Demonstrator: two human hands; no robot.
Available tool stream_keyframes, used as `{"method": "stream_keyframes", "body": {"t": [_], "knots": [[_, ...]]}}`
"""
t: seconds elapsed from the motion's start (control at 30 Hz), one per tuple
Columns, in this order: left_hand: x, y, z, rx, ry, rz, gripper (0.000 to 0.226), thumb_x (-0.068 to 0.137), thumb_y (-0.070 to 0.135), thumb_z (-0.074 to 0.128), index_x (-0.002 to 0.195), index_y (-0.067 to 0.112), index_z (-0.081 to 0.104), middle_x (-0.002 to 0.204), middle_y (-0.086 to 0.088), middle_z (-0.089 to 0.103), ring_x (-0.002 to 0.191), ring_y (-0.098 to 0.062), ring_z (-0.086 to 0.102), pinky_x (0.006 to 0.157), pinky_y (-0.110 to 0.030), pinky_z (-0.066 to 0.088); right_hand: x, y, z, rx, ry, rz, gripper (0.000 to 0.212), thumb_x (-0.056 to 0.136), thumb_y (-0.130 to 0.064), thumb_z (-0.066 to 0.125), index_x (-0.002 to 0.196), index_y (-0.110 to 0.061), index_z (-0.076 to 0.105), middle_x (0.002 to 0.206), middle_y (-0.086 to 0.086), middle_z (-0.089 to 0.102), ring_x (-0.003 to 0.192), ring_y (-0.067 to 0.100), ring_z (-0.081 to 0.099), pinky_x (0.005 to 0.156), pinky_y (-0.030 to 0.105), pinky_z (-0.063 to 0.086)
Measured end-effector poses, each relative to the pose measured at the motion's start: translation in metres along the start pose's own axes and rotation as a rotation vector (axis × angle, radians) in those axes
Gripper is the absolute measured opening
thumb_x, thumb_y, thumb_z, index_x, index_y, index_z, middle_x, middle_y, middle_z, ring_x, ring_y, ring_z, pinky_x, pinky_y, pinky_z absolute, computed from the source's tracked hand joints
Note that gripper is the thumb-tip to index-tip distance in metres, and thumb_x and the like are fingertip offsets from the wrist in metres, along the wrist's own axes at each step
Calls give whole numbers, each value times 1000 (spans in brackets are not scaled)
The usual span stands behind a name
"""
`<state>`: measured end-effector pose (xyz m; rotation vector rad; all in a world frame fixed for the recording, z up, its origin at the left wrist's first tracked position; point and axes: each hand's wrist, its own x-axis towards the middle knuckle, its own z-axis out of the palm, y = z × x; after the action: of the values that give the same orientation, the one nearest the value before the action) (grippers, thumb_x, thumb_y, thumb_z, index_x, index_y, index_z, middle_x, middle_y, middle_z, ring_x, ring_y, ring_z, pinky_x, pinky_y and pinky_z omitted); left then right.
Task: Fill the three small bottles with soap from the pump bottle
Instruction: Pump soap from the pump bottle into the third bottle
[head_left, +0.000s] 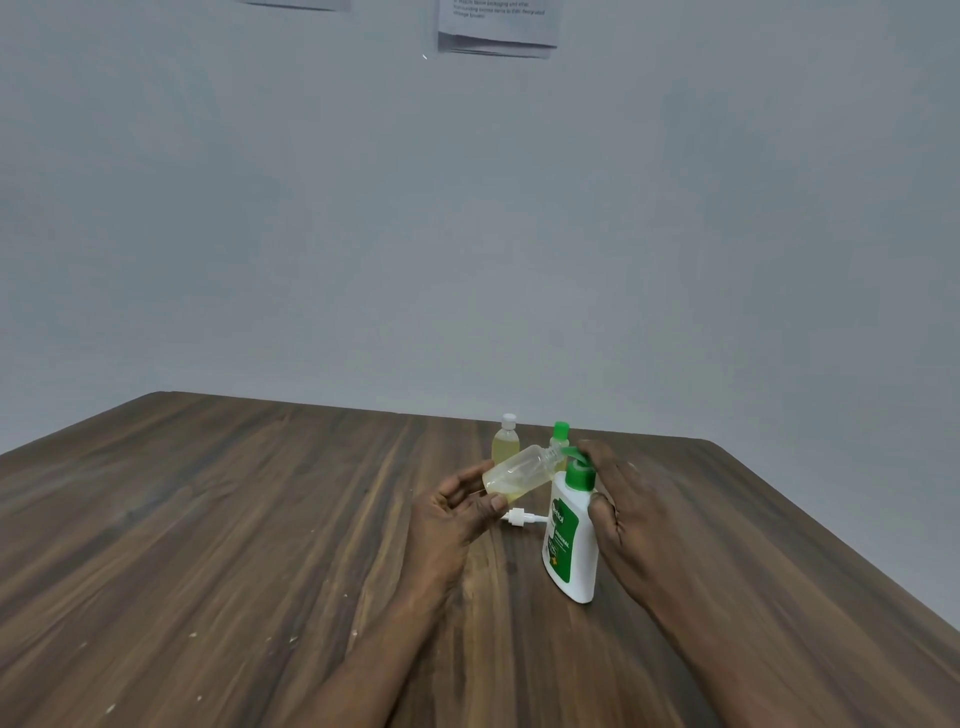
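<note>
Bottle being filled: the small clear plastic bottle is uncapped and held above the table, tilted almost onto its side. Its open neck is up against the spout of the green pump head.
Its contents: pale yellow soap lies pooled along the lower side toward the base. The part near the neck looks empty, so I judge it only partly filled.
Soap source: the white plastic pump bottle with a green label stands upright on the table, just right of the held bottle. Its wall is opaque, so its level cannot be seen.
Left hand: fingers and thumb are curled round the base end of the clear bottle.
Right hand: the fingers are laid over the pump head and the thumb is tucked against the neck below it. I cannot tell whether it is pressing down.
Loose cap: a white screw cap with a thin tube lies on the table between the left hand and the pump bottle. It probably belongs to the held bottle.
Behind, left: the small clear bottle with a white cap stands upright and closed, with yellow soap up to about its shoulder. It looks finished.
Behind, right: the small bottle with a green cap is upright and closed but mostly hidden, so its contents cannot be told.
Progress: this appears to be the last bottle, midway through filling.
Left to do: top up this bottle and recap it.
Surroundings: a dark wood-grain table and a grey wall with printed paper sheets pinned high.
</note>
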<state>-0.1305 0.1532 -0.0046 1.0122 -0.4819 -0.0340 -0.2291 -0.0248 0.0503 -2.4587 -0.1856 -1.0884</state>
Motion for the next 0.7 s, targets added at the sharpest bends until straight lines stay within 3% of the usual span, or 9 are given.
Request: {"method": "stream_keyframes", "body": {"t": [0.07,0.3,0.47,0.6,0.7], "knots": [[0,-1,0,3,7,-8,48,65,17,84,112,19,75,110,-8,77,101,-24,75,76,-27,60,0,0,0,-25,8,-20,54,81,-8,42,133,-20,48,122,-16,51,103,4,50,98,44,43],[3,-3,0,-19,6,-13,49,65,16,84,113,17,75,110,-11,77,101,-26,75,77,-27,60,3,1,-3,38,-42,-22,54,83,-11,42,137,-18,43,138,-3,51,123,17,51,107,39,36],[3,-1,-1,-21,-4,-8,48,67,14,83,114,15,74,111,-11,77,100,-24,75,77,-27,60,3,1,-3,5,-45,0,56,84,-13,40,139,-15,43,139,-2,49,126,17,49,110,35,33],[2,-2,-1,-1,-5,-14,50,68,13,81,117,14,72,111,-10,77,101,-26,74,79,-29,60,1,2,-1,-22,-55,12,55,83,-12,39,138,-16,45,137,-4,51,122,13,51,110,42,32],[2,-3,-1,9,3,-16,51,66,15,82,116,15,73,111,-8,77,102,-26,74,79,-30,61,0,1,0,-25,-39,13,54,83,-12,39,137,-17,45,136,-5,51,119,15,52,110,40,32]]}}
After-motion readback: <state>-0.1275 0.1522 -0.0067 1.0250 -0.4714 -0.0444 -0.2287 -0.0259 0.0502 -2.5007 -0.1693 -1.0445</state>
